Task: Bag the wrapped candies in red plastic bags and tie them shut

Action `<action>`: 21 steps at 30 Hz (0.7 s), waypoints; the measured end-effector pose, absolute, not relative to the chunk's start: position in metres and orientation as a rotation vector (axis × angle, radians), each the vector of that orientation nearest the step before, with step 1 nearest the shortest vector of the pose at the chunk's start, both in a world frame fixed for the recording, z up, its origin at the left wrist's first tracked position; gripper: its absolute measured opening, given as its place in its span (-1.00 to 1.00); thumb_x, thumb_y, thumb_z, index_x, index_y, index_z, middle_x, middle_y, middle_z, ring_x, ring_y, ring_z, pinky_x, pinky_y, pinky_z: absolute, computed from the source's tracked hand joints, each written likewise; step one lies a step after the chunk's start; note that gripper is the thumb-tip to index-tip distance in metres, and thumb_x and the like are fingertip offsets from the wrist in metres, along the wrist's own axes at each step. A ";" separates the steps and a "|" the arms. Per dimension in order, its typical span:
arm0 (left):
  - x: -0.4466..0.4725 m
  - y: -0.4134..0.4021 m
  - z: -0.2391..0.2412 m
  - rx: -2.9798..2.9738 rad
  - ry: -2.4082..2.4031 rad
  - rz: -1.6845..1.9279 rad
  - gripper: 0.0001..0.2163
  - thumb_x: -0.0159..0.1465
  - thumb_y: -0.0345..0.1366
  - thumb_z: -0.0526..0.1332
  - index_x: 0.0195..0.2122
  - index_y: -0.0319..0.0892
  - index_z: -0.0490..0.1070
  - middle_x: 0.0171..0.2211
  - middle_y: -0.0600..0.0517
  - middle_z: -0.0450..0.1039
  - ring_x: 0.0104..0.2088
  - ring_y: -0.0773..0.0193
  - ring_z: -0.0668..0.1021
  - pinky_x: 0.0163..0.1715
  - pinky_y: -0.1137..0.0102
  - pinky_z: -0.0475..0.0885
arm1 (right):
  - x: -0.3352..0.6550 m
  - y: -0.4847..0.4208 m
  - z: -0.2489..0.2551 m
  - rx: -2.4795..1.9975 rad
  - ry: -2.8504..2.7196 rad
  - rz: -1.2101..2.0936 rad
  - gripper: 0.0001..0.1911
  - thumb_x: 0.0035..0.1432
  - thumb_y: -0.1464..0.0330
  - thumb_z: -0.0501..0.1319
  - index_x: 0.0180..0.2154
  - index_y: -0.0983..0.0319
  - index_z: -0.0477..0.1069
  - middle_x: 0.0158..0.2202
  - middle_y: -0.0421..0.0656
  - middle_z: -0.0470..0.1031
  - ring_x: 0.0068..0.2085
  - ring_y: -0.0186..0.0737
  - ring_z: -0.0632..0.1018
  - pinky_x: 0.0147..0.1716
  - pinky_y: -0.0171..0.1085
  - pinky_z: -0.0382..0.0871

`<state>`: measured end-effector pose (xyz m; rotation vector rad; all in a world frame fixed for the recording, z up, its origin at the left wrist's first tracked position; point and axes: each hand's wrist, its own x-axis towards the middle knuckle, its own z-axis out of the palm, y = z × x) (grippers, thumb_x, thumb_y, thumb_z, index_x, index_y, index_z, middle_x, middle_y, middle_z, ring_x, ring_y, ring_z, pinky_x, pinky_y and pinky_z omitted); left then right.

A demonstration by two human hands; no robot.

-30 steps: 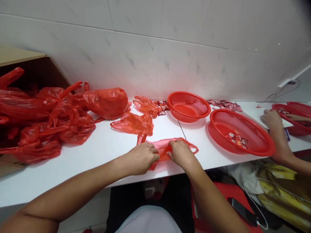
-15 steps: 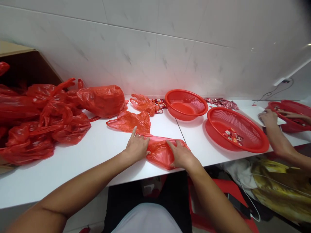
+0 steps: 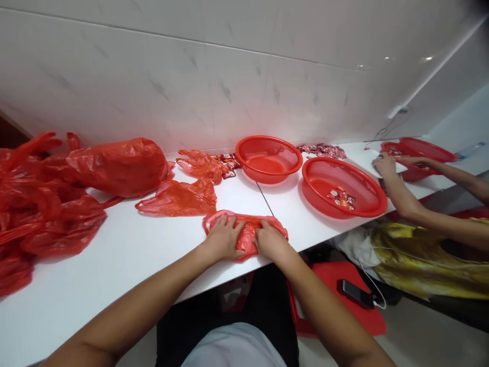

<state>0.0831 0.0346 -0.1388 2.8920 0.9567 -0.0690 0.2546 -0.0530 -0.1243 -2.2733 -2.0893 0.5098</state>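
A thin red plastic bag (image 3: 249, 235) lies crumpled near the table's front edge, under both hands. My left hand (image 3: 224, 238) rests on its left part, fingers spread and thumb pointing right. My right hand (image 3: 273, 242) is on the right part, its fingers bent into the film and closed on it; some fingertips are hidden. Just behind, to the left, lies another flattened red bag (image 3: 181, 198). A smaller crumpled red bag (image 3: 202, 165) sits farther back, beside several small red packets (image 3: 229, 164).
Filled red bags (image 3: 118, 165) crowd the left side. Two red plastic baskets (image 3: 268, 176) (image 3: 305, 196) stand to the right, the nearer one holding small wrapped pieces (image 3: 342, 198). Farther right, a co-worker's hands (image 3: 385, 165) are near another red basket (image 3: 428, 148). A phone (image 3: 356, 294) lies on a red stool (image 3: 340, 275).
My hands have drawn closer together, and the bag beneath them is now more bunched and narrower. The view has turned to the right.
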 end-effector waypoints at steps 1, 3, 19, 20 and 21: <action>0.081 0.041 -0.142 2.859 0.989 -0.102 -0.05 0.04 0.16 0.45 0.38 -0.23 0.28 0.37 -0.37 0.23 0.35 -0.50 0.25 0.34 -0.17 0.10 | 0.257 -0.055 -0.128 -2.276 -2.086 0.522 -0.67 0.38 0.36 0.13 -0.04 0.40 0.60 0.27 0.23 0.39 0.00 -0.02 0.63 0.10 -0.17 0.40; 0.077 0.051 -0.144 2.821 1.012 -0.096 -0.03 0.02 0.20 0.44 0.39 -0.19 0.27 0.39 -0.35 0.21 0.38 -0.52 0.21 0.35 -0.19 0.06 | 0.259 -0.061 -0.132 -2.248 -2.113 0.532 -0.68 0.36 0.34 0.16 -0.05 0.37 0.62 0.37 0.19 0.29 0.04 -0.01 0.62 0.15 -0.16 0.39; 0.052 0.020 -0.084 2.629 0.560 1.019 -0.92 0.35 -0.25 0.31 -0.20 -0.10 0.55 -0.03 -0.08 0.55 -0.02 0.10 0.59 0.04 0.21 0.50 | 0.482 -0.128 -0.156 -1.361 0.160 0.294 -0.47 0.19 -0.02 0.25 -0.01 0.11 0.11 -0.54 -0.38 0.38 -0.63 -0.25 0.49 -0.69 -0.37 0.38; 0.049 0.018 -0.084 2.602 0.618 1.131 -0.93 0.34 -0.26 0.32 -0.21 -0.10 0.54 -0.04 -0.08 0.53 -0.03 0.10 0.58 0.04 0.19 0.49 | 0.491 -0.126 -0.158 -1.357 0.143 0.424 -0.47 0.16 -0.01 0.28 -0.03 0.13 0.15 -0.51 -0.32 0.43 -0.61 -0.24 0.52 -0.69 -0.37 0.39; 0.047 0.018 -0.084 2.576 0.704 1.225 -0.92 0.32 -0.25 0.34 -0.19 -0.10 0.54 -0.03 -0.08 0.51 -0.03 0.09 0.56 0.06 0.16 0.48 | 0.495 -0.123 -0.158 -1.351 0.115 0.516 -0.48 0.13 0.02 0.30 -0.05 0.16 0.21 -0.48 -0.26 0.48 -0.57 -0.23 0.55 -0.67 -0.37 0.41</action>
